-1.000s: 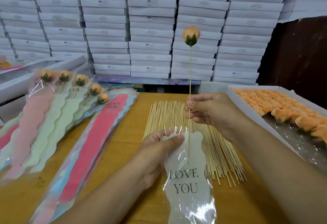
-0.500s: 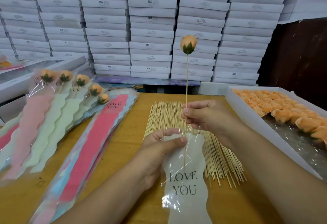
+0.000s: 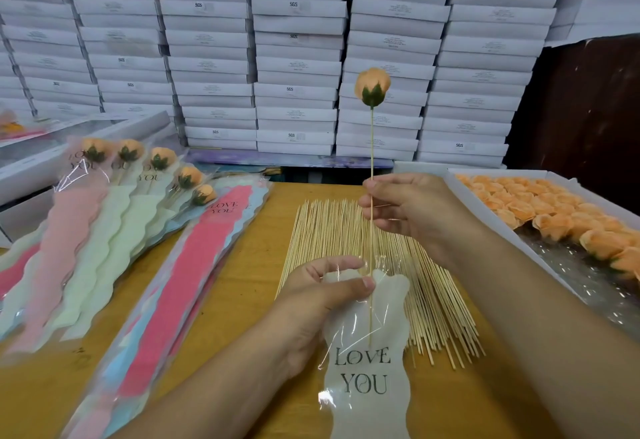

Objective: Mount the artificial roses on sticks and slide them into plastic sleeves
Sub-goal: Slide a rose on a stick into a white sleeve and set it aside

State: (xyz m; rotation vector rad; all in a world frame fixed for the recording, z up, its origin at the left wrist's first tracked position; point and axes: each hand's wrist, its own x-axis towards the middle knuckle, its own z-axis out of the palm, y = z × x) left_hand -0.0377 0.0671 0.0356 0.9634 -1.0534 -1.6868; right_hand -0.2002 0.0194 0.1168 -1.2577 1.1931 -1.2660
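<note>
stacked white boxes (image 3: 298,57) fill the back wall. on the tabletop (image 3: 242,317) lie a bundle of sticks (image 3: 346,230) and a tray of roses (image 3: 540,206). the left hand (image 3: 322,300) pinches a plastic sleeve (image 3: 367,369) – the right hand (image 3: 408,210) pinches a stick (image 3: 372,147), its lower end inside the sleeve, a rose (image 3: 372,86) on top.

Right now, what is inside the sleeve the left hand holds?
Only the lower end of the stick, fed through the sleeve mouth and ending just above the LOVE print. The rose is well outside. The left hand covers the sleeve's left edge.
</note>
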